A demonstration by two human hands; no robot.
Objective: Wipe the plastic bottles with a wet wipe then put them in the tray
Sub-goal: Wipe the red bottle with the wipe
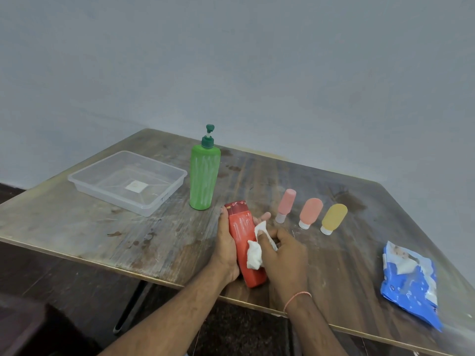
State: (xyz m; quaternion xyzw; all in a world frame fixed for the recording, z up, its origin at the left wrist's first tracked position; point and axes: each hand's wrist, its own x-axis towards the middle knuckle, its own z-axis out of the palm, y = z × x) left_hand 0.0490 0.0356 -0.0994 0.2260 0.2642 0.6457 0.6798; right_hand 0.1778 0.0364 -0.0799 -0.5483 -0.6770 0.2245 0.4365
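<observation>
L hand (226, 249) wraps fingers round tall red plastic bottle (245, 246), tilted over worn wooden table (159, 237); R hand (282, 249) pinches crumpled white wet wipe (255, 253) against its side.

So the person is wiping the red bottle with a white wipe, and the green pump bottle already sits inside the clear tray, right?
Not quite. The head view shows the green pump bottle standing on the table beside the clear tray, not inside it. The rest holds: the left hand holds the red bottle while the right hand rubs it with the white wipe.

Worn wooden table (159, 235); grey-blue wall (231, 60); dark floor (77, 283)
</observation>
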